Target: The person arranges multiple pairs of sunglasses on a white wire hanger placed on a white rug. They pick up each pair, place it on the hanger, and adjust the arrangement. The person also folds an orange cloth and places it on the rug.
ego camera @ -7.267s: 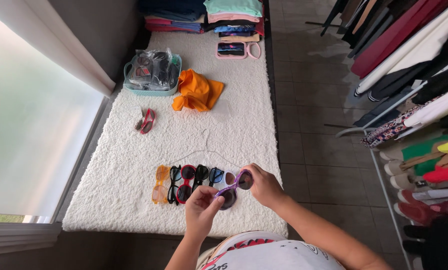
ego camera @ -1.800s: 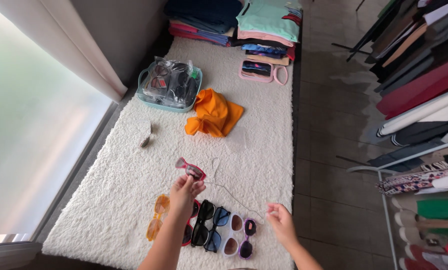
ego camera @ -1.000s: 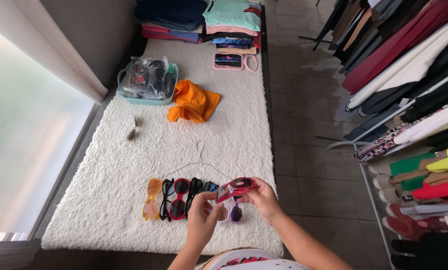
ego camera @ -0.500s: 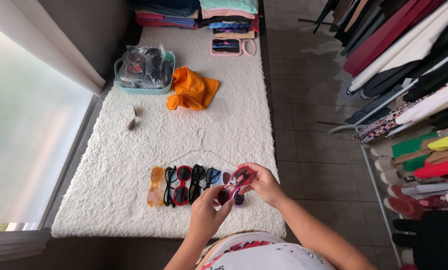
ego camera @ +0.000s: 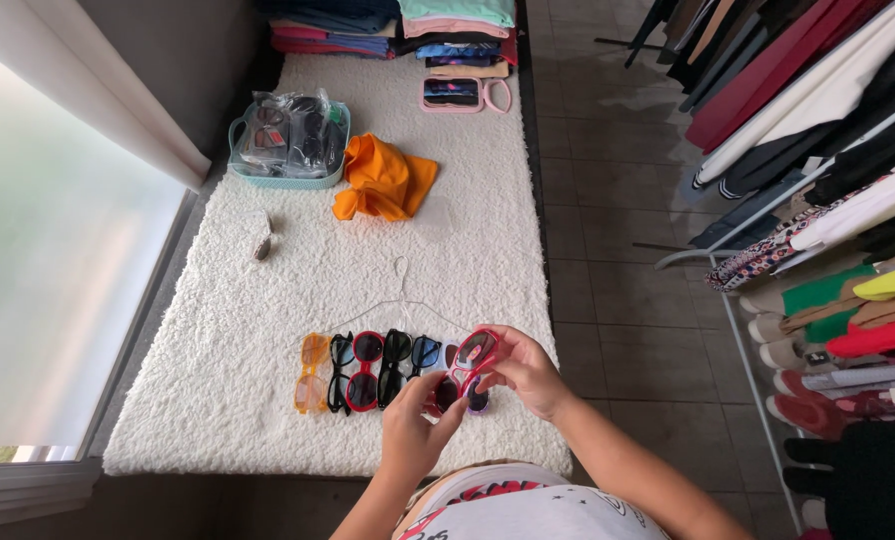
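Along the left edge of the frame runs a bright frosted window (ego camera: 58, 260), and beside it lies the white shaggy rug-covered worktop (ego camera: 268, 320). At upper left of the rug sits a pale teal woven basket of bagged sunglasses (ego camera: 288, 140), with a lone small pair of glasses (ego camera: 262, 245) below it and a crumpled orange cloth (ego camera: 383, 185) to its right. Lower down, a neat row of sunglasses (ego camera: 368, 372) runs from an orange pair through black and red ones to a blue-lensed pair, under a thin white wire hanger (ego camera: 400, 300).

Just right of that row, the left hand (ego camera: 413, 425) pinches the lower end of the red-framed sunglasses (ego camera: 473, 358), and the right hand (ego camera: 528, 372) closes on their upper side; both grips are shut on the frame, which is held just above the rug at the row's right end, over a purple pair.

Judging by the row, folding the arms flat and laying the frame parallel, just beside its neighbour without overlapping, would serve best.

Clothes on a rail (ego camera: 828, 120) fill the right side.
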